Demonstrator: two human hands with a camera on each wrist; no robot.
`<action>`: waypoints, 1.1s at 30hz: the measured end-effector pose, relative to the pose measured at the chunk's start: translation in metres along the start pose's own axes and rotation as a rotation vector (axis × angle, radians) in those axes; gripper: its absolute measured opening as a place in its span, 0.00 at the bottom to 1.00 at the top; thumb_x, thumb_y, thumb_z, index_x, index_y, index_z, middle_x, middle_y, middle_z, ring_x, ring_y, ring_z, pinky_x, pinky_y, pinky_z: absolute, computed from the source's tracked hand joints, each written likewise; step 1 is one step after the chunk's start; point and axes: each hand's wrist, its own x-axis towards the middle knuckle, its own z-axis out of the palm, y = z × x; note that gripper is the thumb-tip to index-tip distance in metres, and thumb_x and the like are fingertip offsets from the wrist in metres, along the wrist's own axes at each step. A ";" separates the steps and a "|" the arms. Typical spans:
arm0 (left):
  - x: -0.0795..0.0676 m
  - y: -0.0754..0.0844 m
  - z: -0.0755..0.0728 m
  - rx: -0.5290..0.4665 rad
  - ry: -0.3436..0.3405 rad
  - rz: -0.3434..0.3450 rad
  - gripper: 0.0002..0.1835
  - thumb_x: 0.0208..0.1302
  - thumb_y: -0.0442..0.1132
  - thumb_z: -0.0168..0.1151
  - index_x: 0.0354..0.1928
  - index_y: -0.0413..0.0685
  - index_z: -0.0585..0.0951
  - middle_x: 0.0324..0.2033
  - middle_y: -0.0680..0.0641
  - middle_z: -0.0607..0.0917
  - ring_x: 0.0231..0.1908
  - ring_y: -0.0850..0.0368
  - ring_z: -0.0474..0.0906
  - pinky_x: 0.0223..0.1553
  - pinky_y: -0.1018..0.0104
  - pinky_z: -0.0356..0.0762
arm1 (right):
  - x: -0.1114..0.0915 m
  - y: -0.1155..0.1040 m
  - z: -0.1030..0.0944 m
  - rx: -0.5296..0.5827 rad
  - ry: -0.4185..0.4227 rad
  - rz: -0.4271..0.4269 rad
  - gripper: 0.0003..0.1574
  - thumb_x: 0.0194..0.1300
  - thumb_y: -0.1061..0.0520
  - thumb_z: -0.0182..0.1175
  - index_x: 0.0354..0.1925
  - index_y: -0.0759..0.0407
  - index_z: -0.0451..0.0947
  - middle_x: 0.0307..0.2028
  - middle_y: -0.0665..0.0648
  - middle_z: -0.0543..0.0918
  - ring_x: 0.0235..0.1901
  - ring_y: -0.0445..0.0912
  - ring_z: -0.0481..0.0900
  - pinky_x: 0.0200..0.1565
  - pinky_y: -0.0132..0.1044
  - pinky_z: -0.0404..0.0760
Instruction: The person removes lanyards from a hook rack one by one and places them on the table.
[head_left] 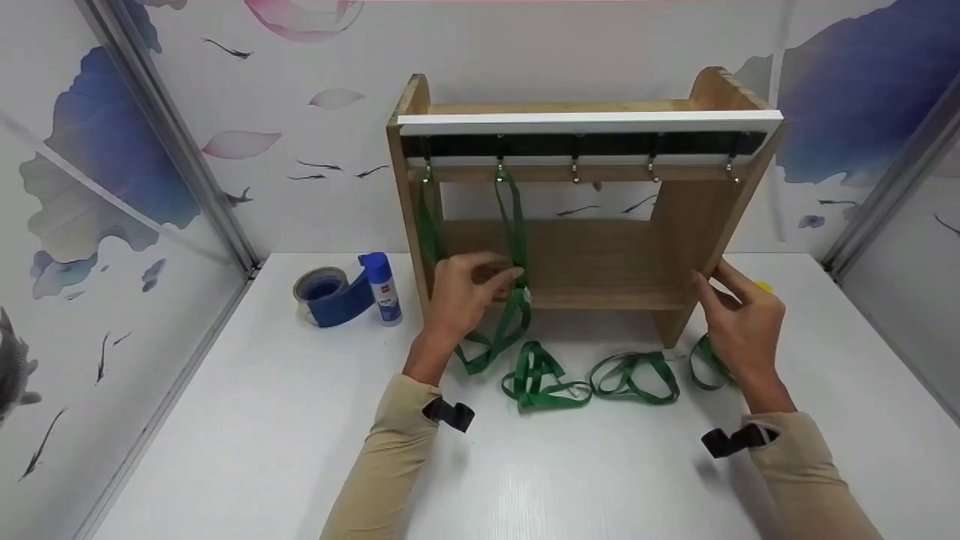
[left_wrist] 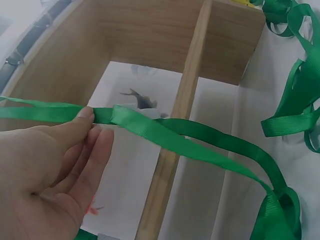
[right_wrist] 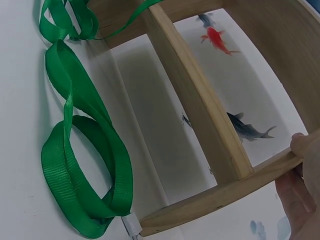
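Observation:
My left hand pinches a green ribbon lanyard between thumb and fingers; it hangs from the second hook of a wooden rack. In the left wrist view the lanyard stretches past the rack's shelf edge, its lower end gathered in a loop. Another green lanyard hangs on the leftmost hook, partly behind my left hand. At the right side panel, my right hand grips the edge, thumb on one face and fingers on the other.
Coiled green lanyards lie in front of the rack, one at the middle, one farther right and one beside my right wrist. Blue tape and a blue-capped glue stick stand left of the rack. Three more hooks bear no lanyard.

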 end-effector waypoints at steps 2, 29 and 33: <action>0.000 -0.002 0.001 0.028 0.012 0.009 0.09 0.73 0.43 0.73 0.49 0.50 0.94 0.41 0.50 0.92 0.40 0.58 0.90 0.45 0.67 0.92 | -0.001 0.000 0.000 -0.010 -0.003 0.005 0.28 0.73 0.53 0.72 0.69 0.47 0.83 0.65 0.54 0.87 0.62 0.35 0.86 0.54 0.21 0.85; -0.006 0.046 -0.037 0.016 0.193 0.462 0.11 0.75 0.30 0.67 0.49 0.50 0.94 0.45 0.50 0.95 0.45 0.61 0.92 0.51 0.68 0.91 | -0.001 0.001 0.000 -0.004 -0.006 0.029 0.29 0.73 0.52 0.73 0.69 0.44 0.82 0.66 0.52 0.86 0.63 0.38 0.86 0.52 0.18 0.84; -0.007 0.048 -0.040 -0.001 0.143 0.453 0.12 0.75 0.31 0.66 0.51 0.52 0.94 0.44 0.51 0.95 0.42 0.64 0.92 0.47 0.68 0.92 | -0.001 0.002 0.000 -0.017 -0.009 0.038 0.29 0.74 0.50 0.72 0.70 0.44 0.81 0.67 0.51 0.85 0.65 0.43 0.86 0.52 0.18 0.83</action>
